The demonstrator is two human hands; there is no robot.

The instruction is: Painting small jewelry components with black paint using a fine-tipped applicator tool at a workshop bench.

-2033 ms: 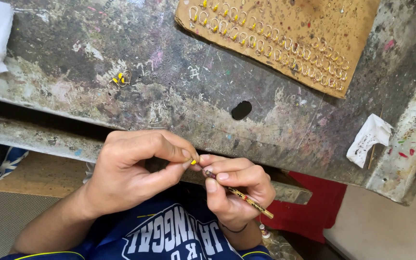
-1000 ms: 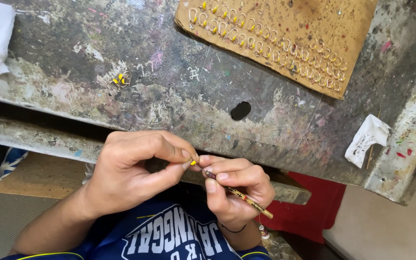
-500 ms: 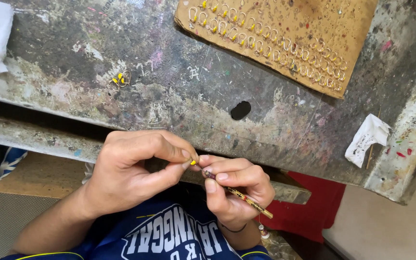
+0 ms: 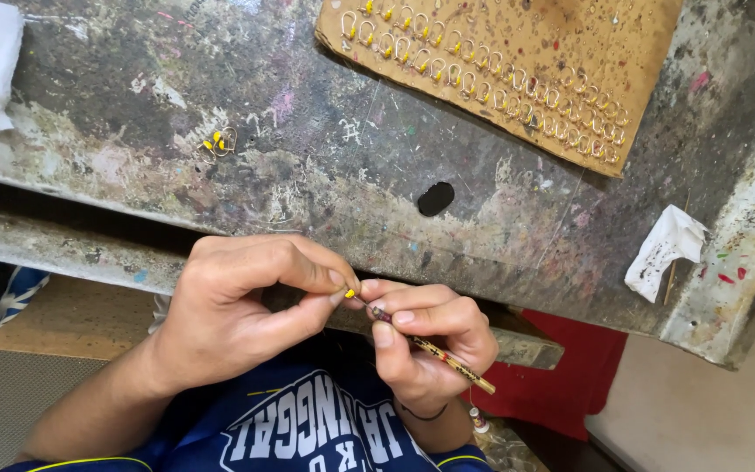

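A tiny yellow-tipped piece (image 4: 350, 294) sits pinched in the left hand (image 4: 238, 306) fingertips at the paint-stained workbench (image 4: 308, 166) edge, the right hand (image 4: 430, 341) gripping a thin brush (image 4: 434, 351) whose tip touches it, cardboard sheet (image 4: 517, 52) of matching hooks beyond

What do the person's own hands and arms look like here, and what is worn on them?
Both are bare: no gloves, no rings in view. The left hand leads to a bare forearm with no sleeve reaching it. The right hand has a thin dark band around its wrist. A dark blue shirt with white lettering and yellow trim shows beneath.
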